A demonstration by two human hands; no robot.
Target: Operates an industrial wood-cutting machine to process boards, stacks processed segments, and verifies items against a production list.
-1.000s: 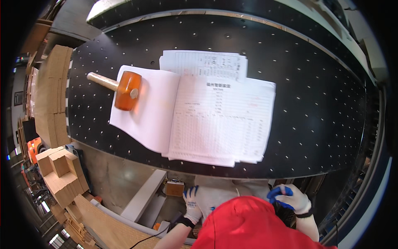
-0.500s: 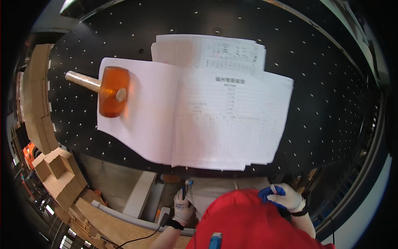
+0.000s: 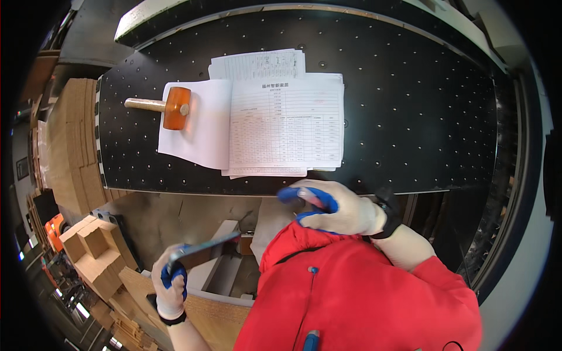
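Observation:
My left hand (image 3: 168, 286), in a white glove with blue fingertips, is closed round one end of a flat, dark phone (image 3: 205, 250), held out at the lower left below the table's near edge. My right hand (image 3: 345, 210), gloved alike, hovers at that edge in front of the papers. Its fingers are apart with nothing visible between them, and one bare fingertip shows. On the black table (image 3: 410, 128) lies an opened stack of printed sheets (image 3: 284, 137). An orange-headed mallet (image 3: 177, 109) rests on the turned-over left page, its handle pointing left.
Stacked wooden panels (image 3: 73, 140) stand along the table's left end, with an open wooden box frame (image 3: 93, 251) nearer to me. A long raised rail (image 3: 263, 17) borders the far side. Small pale dots cover the tabletop.
My left hand has moved left and come up with the phone in it. My right hand has risen forward and left to the table edge. The view has shifted; papers and mallet look smaller.

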